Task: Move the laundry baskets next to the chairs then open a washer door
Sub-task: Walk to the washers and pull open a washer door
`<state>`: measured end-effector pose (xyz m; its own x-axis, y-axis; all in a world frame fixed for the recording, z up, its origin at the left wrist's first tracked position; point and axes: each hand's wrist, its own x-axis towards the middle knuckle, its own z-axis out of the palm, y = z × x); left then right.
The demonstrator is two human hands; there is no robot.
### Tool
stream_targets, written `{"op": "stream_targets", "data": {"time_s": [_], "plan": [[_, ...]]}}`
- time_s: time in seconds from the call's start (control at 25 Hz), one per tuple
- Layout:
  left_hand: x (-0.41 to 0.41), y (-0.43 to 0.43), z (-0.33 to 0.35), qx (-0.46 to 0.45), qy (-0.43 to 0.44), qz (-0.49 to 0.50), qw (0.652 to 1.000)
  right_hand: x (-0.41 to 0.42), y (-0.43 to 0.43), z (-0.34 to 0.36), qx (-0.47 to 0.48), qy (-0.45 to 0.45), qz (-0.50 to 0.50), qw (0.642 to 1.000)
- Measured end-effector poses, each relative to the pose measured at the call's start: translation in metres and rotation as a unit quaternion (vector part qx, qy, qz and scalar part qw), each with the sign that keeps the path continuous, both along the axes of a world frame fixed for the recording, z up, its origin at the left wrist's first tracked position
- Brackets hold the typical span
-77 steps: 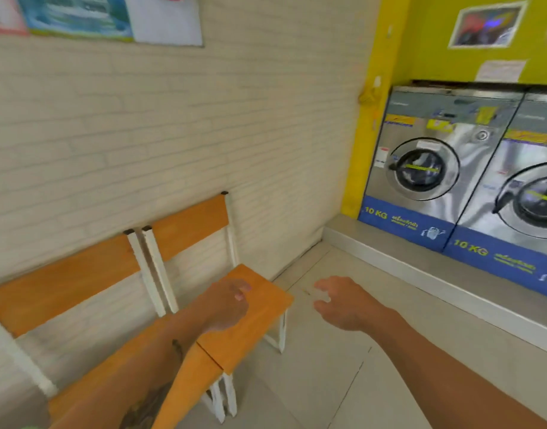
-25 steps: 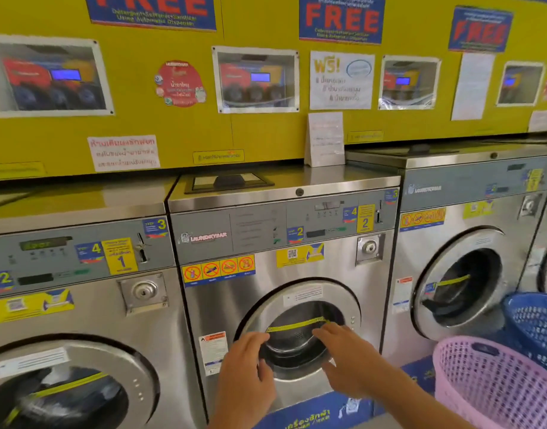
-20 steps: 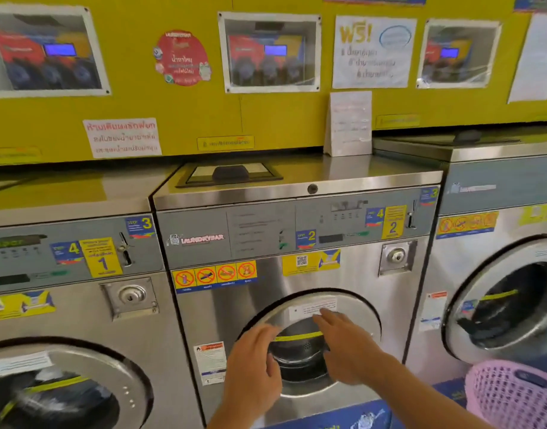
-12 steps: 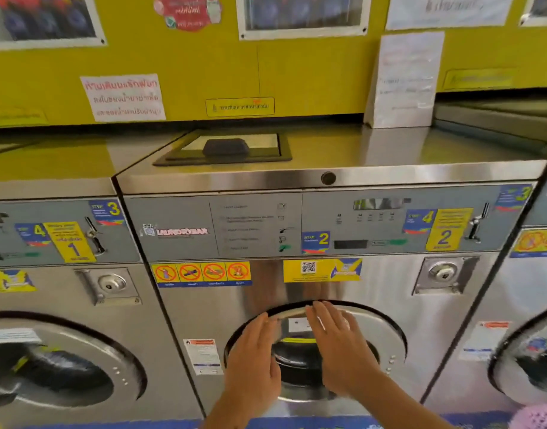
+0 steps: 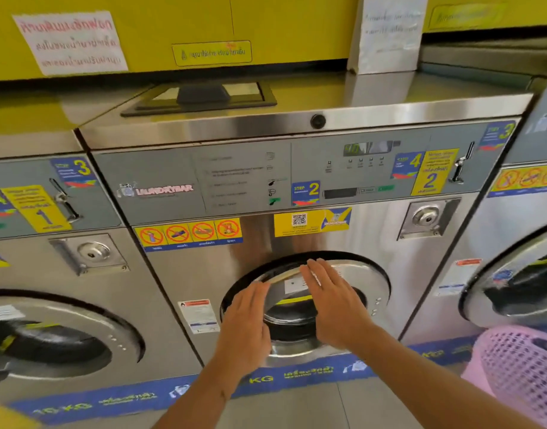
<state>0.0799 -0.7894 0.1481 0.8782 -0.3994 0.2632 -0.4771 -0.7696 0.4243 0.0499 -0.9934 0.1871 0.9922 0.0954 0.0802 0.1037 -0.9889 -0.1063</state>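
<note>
Near: pink laundry basket (image 5: pixel 520 376) on floor, low right, before the right-hand washer | left hand (image 5: pixel 244 323) and right hand (image 5: pixel 334 301) flat, fingers spread, holding nothing, on round washer door (image 5: pixel 352 283) of middle washer (image 5: pixel 297 187); left edge stands slightly ajar | Far: yellow wall (image 5: pixel 266 23), paper notices.

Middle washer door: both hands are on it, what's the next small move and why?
Probably hook the left hand fingers behind the door's left rim and pull outward. A dark gap shows along that upper-left edge, so the door looks unlatched. The right hand lies flat on the glass and grips nothing.
</note>
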Motion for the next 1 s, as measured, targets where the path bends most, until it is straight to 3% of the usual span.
{"op": "stream_targets", "data": {"time_s": [0.12,0.2,0.36,0.48,0.6,0.8,1.0], "plan": [[-0.029,0.009,0.001,-0.013,0.011,-0.047,0.999,-0.029,0.011,0.004,0.058,0.004,-0.024,0.998],[-0.048,0.015,0.0,-0.01,0.011,-0.079,0.997,-0.053,0.019,-0.002,0.148,0.013,-0.064,0.987],[-0.071,0.021,0.006,-0.003,0.006,-0.18,0.984,-0.117,0.036,-0.036,0.359,0.066,-0.19,0.911],[-0.08,0.015,0.012,0.041,-0.079,-0.282,0.955,-0.169,0.054,-0.061,0.387,0.149,-0.243,0.877],[-0.087,-0.003,0.018,0.097,-0.155,-0.365,0.913,-0.199,0.065,-0.067,0.416,0.123,-0.261,0.862],[-0.113,-0.054,0.032,0.141,-0.205,-0.459,0.853,-0.234,0.071,-0.066,0.36,-0.007,-0.324,0.875],[-0.135,-0.112,0.039,0.169,-0.169,-0.475,0.847,-0.272,0.019,-0.067,0.202,-0.022,-0.363,0.909]]}}
